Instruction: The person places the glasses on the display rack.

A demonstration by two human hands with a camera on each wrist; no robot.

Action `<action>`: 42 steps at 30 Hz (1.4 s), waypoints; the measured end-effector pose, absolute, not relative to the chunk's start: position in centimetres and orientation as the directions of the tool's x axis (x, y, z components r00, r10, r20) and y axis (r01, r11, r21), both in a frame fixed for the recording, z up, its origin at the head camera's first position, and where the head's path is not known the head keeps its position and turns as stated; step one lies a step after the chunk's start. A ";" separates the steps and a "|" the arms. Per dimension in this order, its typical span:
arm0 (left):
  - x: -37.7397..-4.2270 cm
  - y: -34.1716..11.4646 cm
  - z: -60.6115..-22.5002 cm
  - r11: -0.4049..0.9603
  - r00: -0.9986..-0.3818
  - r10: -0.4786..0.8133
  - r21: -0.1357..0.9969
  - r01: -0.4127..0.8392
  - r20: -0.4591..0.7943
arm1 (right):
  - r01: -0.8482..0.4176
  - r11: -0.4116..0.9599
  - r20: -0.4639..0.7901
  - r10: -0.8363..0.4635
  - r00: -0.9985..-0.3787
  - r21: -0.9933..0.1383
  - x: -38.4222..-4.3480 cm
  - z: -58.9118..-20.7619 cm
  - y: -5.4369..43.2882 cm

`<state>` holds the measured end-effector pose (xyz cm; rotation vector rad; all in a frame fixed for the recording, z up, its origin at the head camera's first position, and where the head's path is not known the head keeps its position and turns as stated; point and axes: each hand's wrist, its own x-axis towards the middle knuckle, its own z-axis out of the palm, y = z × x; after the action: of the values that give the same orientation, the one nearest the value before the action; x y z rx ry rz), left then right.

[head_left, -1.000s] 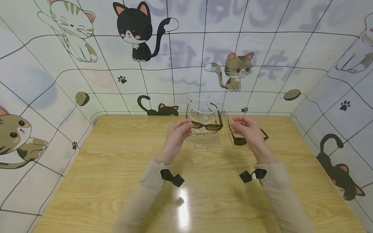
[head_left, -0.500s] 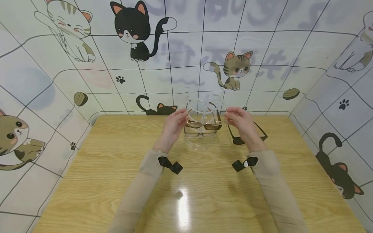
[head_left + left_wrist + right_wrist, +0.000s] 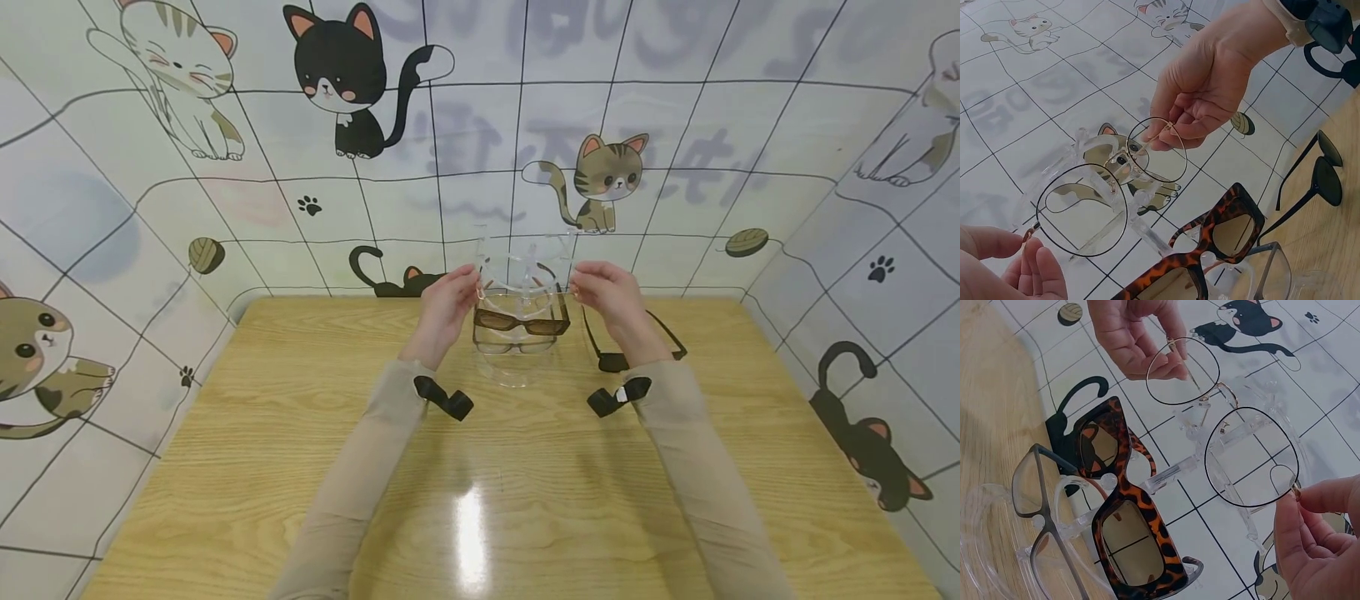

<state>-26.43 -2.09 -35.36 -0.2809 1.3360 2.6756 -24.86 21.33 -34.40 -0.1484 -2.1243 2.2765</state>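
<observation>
A pair of round, thin-rimmed eyeglasses is held level by both hands, lenses toward the person. My left hand pinches it by one hinge, between thumb and fingers. At the opposite hinge, my right hand pinches the other side. The glasses are at the upper part of a clear display stand; whether they touch it I cannot tell. Below them on the stand sit tortoiseshell sunglasses. Lower still are grey-framed eyeglasses.
Black sunglasses lie on the wooden table, right of the stand and partly behind my right hand. A wall covering with cat drawings and a grid rises close behind the stand and along both sides.
Both hands have raised the round eyeglasses from in front of the lower stand to its upper part, above the tortoiseshell sunglasses. The other eyewear has stayed in place.
</observation>
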 end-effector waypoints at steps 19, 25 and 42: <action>-27.7 -1.8 -36.5 -0.559 -0.966 -0.070 0.812 -0.168 -0.249 | 0.103 -0.038 -0.106 0.106 -0.989 -0.994 -26.5 -35.3 21.1; -27.8 -1.6 -36.8 -0.537 -0.969 -0.074 0.829 -0.159 -0.234 | 0.115 -0.019 -0.116 0.119 -0.986 -0.993 -26.6 -35.7 21.2; -27.8 -1.5 -36.9 -0.496 -0.971 -0.085 0.854 -0.155 -0.225 | 0.140 -0.005 -0.140 0.115 -0.983 -0.990 -26.9 -36.4 21.4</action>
<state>-27.77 -1.47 -36.94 -0.3702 1.5553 2.6568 -26.89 21.44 -36.38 -0.2856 -2.2278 2.2219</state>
